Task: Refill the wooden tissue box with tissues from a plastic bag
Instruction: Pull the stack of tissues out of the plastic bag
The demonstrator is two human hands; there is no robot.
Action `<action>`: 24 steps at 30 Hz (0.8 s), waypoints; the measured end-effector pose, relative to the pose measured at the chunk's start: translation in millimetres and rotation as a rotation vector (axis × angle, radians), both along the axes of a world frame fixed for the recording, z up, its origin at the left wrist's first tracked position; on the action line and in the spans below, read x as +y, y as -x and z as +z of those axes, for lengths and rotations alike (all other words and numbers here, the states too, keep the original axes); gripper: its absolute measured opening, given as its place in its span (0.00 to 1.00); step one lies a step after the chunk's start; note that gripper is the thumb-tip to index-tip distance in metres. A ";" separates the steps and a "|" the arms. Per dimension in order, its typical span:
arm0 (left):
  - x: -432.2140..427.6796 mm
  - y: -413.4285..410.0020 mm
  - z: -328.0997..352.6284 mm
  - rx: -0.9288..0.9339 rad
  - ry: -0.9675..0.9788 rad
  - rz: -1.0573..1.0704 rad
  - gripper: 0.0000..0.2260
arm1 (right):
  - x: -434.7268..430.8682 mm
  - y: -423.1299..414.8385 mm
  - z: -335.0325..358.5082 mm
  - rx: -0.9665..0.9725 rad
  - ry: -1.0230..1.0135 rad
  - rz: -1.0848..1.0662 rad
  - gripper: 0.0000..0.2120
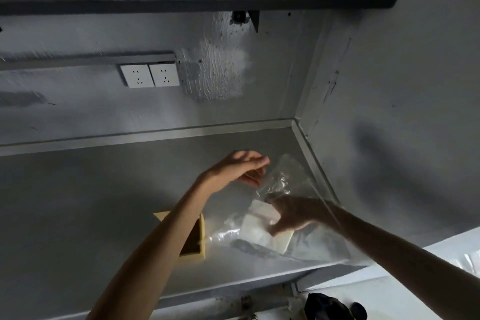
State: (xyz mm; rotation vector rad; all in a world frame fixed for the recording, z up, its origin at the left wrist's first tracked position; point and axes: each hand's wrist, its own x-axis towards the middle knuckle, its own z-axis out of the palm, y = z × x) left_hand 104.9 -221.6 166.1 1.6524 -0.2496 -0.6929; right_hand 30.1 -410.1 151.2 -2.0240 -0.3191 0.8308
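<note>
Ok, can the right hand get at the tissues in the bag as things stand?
Probably yes. The right hand is already inside the clear plastic bag, its fingers on the white tissues. The left hand is at the bag's upper edge, seemingly holding it open. Nothing blocks it.

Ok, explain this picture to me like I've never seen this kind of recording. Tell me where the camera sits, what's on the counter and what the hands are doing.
There is no machine here. A person wears a wide-angle camera on the head, so you look forward and down over their two bare arms.

They stand at a grey counter in a corner, with two wall sockets and a dark shelf above it.

On the counter stands a wooden tissue box, open on top and partly hidden behind the left forearm. Beside it lies a clear plastic bag.

The right hand reaches inside the bag and grips a stack of white tissues. The left hand is at the bag's upper edge, apparently holding it open, though the picture is blurred there.
</note>
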 end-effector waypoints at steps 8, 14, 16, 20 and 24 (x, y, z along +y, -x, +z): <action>80.2 -19.2 -32.2 0.176 0.195 0.102 0.29 | -35.6 -0.2 26.1 0.394 -0.567 -0.417 0.10; 98.4 -28.4 -12.6 0.245 0.113 0.033 0.35 | -50.2 -10.0 26.2 0.377 -0.753 -0.619 0.40; 105.7 -34.4 -4.2 0.296 -0.038 -0.027 0.36 | -49.5 -8.5 33.0 0.390 -0.880 -0.591 0.33; 124.2 -33.6 12.9 0.488 0.020 -0.151 0.39 | -47.2 -1.7 36.4 0.380 -0.957 -0.639 0.35; 134.7 -25.2 14.9 0.559 0.521 -0.165 0.39 | -50.6 3.9 24.6 0.358 -0.888 -0.825 0.42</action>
